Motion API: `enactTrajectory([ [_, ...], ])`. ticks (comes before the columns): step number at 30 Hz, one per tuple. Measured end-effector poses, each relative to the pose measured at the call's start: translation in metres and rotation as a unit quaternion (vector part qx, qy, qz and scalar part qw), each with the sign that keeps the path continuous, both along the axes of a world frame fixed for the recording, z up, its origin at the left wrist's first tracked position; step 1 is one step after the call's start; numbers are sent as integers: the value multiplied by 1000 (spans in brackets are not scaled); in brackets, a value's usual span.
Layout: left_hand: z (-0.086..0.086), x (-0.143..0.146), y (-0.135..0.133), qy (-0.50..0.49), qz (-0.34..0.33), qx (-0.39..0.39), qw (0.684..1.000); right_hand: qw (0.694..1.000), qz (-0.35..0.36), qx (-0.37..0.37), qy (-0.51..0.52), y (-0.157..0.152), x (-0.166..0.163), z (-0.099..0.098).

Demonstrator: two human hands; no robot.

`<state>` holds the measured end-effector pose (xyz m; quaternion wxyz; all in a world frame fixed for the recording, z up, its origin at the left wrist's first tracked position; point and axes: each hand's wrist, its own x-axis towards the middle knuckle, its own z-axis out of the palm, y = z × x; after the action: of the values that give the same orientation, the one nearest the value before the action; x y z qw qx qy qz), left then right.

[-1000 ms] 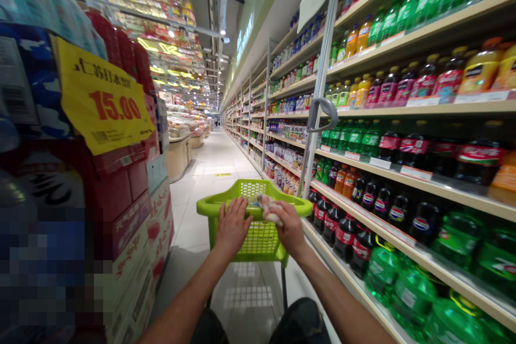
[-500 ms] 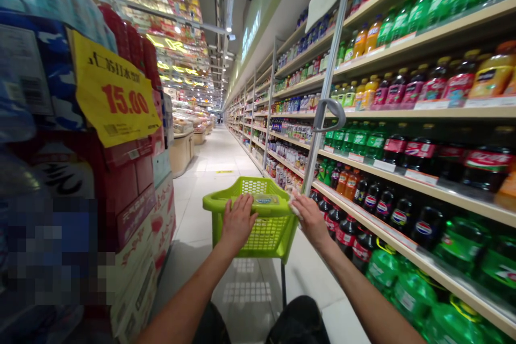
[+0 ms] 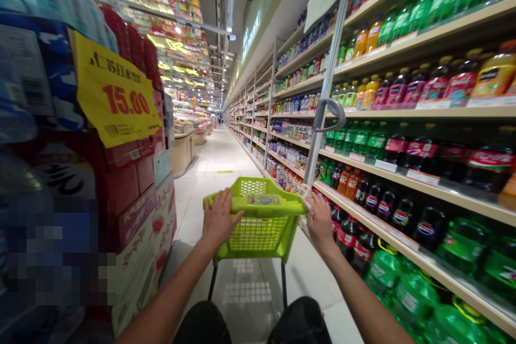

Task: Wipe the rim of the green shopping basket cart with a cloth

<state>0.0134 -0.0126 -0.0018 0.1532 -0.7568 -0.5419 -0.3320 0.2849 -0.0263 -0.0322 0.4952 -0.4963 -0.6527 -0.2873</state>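
Note:
A lime-green shopping cart (image 3: pixel 258 234) with a perforated basket stands in front of my knees. Across its near top edge runs the green handle (image 3: pixel 288 205), with a label set in the middle. On the handle's left part rests my left hand (image 3: pixel 220 217), fingers laid over the bar and thumb stretched out to the side. At the right end, my right hand (image 3: pixel 321 220) pinches a crumpled white wipe (image 3: pixel 307 198) against the handle's tip. Part of the wipe is hidden by the fingers.
Drink shelves (image 3: pixel 419 113) line the right side, with a grey hook-like loop (image 3: pixel 332 115) on a post. Stacked drink cartons (image 3: pixel 133 177) with a yellow price sign (image 3: pixel 116 91) stand close on the left. A tiled aisle (image 3: pixel 213 156) runs ahead past wooden display stands (image 3: pixel 183 153).
My left hand has slid left along the handle, uncovering the label. My right hand has moved right with the wipe, to the handle's end. The cart has stayed about where it was.

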Motion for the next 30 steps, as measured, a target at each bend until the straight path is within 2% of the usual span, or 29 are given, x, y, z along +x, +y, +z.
enactTrajectory([
  [2, 2, -11, 4, 11, 9, -6, 1000, 999, -22, -5, 44, 3, 7, 4],
  [3, 2, -14, 5, 17, 8, -8, 1000, 999, -13, -8, 46, 3, -1, 4],
  [7, 5, -15, 1, 27, 9, 1, 1000, 994, 94, -6, -51, 0, -61, -3],
  [9, 6, -14, -2, 31, 6, 4, 1000, 991, 112, 1, -78, 0, -68, -4],
  [11, 6, -13, -5, 33, 7, 10, 999, 996, 76, -1, -54, 2, -46, -3],
  [14, 5, -12, -9, 34, 10, 26, 999, 999, -10, -20, 29, 6, 4, 2],
  [16, 4, -10, -10, 32, 13, 34, 999, 996, -30, -29, 74, 7, 14, 5],
  [17, 4, -8, -11, 31, 15, 35, 999, 996, -19, -32, 82, 7, 7, 6],
  [19, 5, -3, -14, 31, 17, 28, 999, 997, 36, -39, 60, 4, -26, 8],
  [22, 8, 6, -18, 28, 23, 10, 999, 987, 146, -58, -34, -4, -87, 12],
  [24, 10, 11, -19, 22, 23, 1, 999, 978, 181, -70, -77, -5, -101, 15],
  [26, 10, 10, -18, 9, 1, -8, 1000, 983, 153, -80, -60, -2, -85, 18],
  [30, 7, -2, -12, -35, -52, -15, 998, 995, 45, -74, 54, 12, -27, 17],
])
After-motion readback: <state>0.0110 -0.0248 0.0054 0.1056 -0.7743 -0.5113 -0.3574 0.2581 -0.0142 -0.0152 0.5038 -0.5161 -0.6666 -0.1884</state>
